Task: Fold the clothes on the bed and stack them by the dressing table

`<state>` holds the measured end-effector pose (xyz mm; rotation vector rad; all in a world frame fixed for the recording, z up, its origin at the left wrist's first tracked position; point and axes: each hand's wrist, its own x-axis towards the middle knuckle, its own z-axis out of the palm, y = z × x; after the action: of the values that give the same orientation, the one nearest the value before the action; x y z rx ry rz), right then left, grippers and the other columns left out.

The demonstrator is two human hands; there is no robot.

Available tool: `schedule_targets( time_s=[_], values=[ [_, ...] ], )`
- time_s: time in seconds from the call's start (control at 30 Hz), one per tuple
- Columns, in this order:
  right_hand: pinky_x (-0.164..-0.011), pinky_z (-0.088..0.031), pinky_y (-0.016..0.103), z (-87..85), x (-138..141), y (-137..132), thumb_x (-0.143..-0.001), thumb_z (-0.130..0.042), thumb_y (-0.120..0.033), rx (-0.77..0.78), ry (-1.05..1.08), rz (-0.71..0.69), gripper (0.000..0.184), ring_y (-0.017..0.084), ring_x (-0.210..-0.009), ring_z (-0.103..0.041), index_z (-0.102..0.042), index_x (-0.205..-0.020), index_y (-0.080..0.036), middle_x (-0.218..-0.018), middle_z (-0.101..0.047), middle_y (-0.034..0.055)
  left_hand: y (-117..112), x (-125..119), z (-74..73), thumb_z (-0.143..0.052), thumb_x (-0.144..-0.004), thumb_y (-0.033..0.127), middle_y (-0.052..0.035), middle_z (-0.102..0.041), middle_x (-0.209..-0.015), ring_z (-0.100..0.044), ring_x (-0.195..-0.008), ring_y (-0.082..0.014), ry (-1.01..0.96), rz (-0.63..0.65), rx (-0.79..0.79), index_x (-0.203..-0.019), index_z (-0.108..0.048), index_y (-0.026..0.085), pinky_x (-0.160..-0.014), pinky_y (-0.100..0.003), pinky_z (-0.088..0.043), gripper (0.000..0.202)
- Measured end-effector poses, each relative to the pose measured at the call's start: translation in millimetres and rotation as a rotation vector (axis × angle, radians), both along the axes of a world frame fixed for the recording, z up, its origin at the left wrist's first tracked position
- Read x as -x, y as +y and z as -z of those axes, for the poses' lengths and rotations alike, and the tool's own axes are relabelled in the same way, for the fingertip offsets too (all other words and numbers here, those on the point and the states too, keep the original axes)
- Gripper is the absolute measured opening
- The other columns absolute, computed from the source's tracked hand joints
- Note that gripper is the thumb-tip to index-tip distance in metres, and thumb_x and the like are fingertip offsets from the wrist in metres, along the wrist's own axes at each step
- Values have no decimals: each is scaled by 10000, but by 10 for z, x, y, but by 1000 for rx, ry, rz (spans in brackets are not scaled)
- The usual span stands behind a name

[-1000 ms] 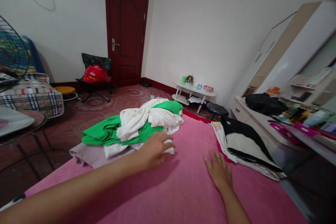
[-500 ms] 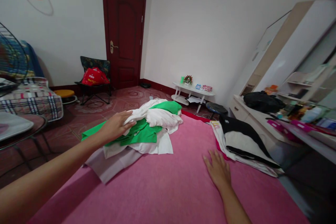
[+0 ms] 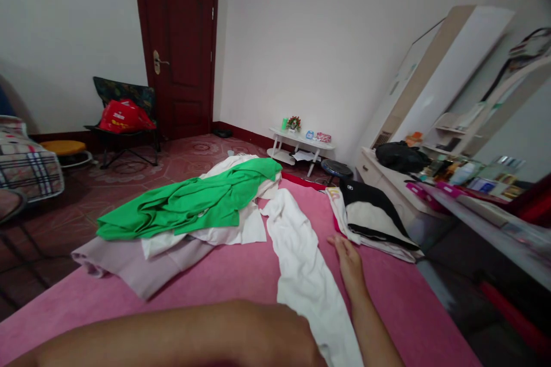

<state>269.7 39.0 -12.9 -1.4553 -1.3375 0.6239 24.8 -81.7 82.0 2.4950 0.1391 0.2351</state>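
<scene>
A long white garment stretches over the pink bedding from the pile to the lower edge of the view. My left hand, blurred at the bottom, is closed on its near end; the fingertips are out of sight. Right of the garment, my right hand rests on the bedding, fingers stretched out and holding nothing. On the left, a crumpled green garment lies across white clothes and a pale mauve cloth. A folded black and light-grey garment lies on a stack just beyond my right hand.
A pink sheet covers the surface. Along the right stand a white dresser with a black bag and bottles. Farther back are a low white table, a round stool and a folding chair with a red bag.
My left hand has drawn the white garment off the pile toward me and right. The green garment now lies more exposed. My right hand remains on the bedding, and the view has turned slightly right.
</scene>
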Motion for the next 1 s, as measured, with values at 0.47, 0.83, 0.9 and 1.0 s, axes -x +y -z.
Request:
schedule_targets(
  time_s=[0.47, 0.83, 0.9, 1.0],
  values=[
    [-604, -395, 252, -645, 1028, -601, -700, -682, -453, 187, -616, -474, 303, 167, -670, -598, -672, -889, -216, -728, -664, 0, 1302, 453, 895, -462, -806, 68, -102, -636, -1018, -583, -964, -215, -229, -1196, -198, -1017, -662, 154, -867, -336, -461, 303],
    [-479, -298, 225, -814, 608, -468, -606, -515, -137, 248, -597, -341, 106, 132, -503, -537, -600, -638, -192, -539, -599, -22, 1295, 440, 959, -503, -787, 66, -98, -574, -1074, -546, -1038, -219, -263, -1177, -219, -1060, -625, 164, -933, -337, -452, 314],
    [-458, -327, 234, -853, 247, -341, -647, -503, -208, 229, -375, -209, 76, 135, -454, -511, -576, -639, -190, -479, -547, -26, 1298, 435, 967, -519, -778, 69, -98, -564, -1109, -530, -1069, -221, -263, -1180, -218, -1104, -607, 169, -952, -342, -441, 352],
    [-472, -389, 275, -856, -217, -261, -681, -490, -283, 159, -323, 94, 134, 165, -466, -534, -578, -669, -183, -505, -567, 15, 1294, 419, 957, -555, -754, 74, -101, -560, -1150, -513, -1090, -231, -252, -1176, -222, -1181, -577, 170, -964, -362, -431, 438]
  ],
)
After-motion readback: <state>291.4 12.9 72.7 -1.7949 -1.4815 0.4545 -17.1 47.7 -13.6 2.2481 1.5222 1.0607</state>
